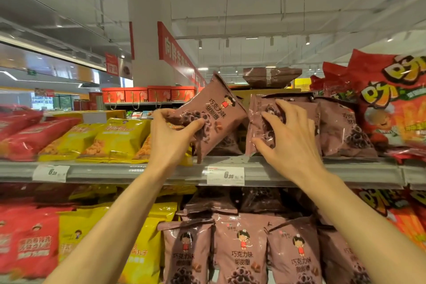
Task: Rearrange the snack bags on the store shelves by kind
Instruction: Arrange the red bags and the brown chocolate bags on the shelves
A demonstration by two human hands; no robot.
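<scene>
The person stands close to the upper shelf (299, 169), both arms raised to it. The left hand (171, 136) grips a brown snack bag (208, 114), thumb curled over its front near the printed rings and fingers wrapped behind its lower left edge. That bag is tilted: its long axis runs from the lower corner, which sits just at the shelf's front lip, up and to the right towards its sealed top, and the printed face looks out at the aisle. The right hand (284, 136) is spread wide, fingers lightly bent, pressing against the front of the standing brown bags (332, 129) beside it; whether it pinches one I cannot tell.

The held bag sits in the gap between those brown bags on its right and the yellow bags (117, 136) on its left, which lie leaning back in a row. Further left are red bags (32, 131). Crowding in from the right are large red and orange bags (391, 99). A price tag (225, 175) hangs on the shelf edge under the hands. Below, the lower shelf carries more brown bags (242, 249) standing upright, with yellow and red ones to their left.
</scene>
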